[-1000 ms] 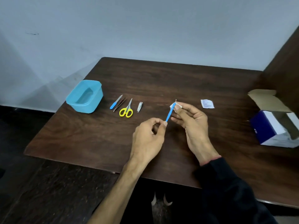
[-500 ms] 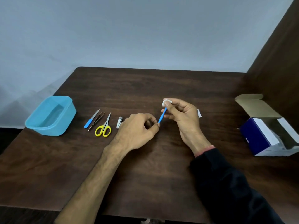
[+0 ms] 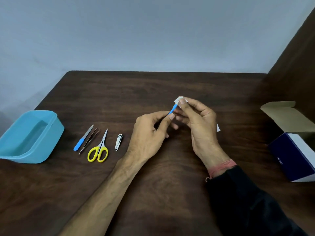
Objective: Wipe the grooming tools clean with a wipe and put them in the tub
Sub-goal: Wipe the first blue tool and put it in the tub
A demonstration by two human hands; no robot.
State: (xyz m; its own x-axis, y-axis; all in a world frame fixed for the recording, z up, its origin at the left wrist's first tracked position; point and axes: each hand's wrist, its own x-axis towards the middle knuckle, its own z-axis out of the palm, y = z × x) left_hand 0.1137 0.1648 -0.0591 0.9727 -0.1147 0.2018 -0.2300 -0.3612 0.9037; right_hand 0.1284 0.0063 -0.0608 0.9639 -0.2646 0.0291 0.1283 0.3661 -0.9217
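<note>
We note a dark brown wood-grain counter (image 3: 170, 86) filling the lower frame, its far edge meeting a pale grey-blue wall (image 3: 144, 31). At the right, a dark brown panel (image 3: 296, 62) rises at an angle from the counter's far right corner. On the counter's right side lies a cardboard box (image 3: 294, 150), navy and white outside, tipped on its side; its plain brown flap (image 3: 286, 114) is folded open toward the wall. We cannot see into the box.
</note>
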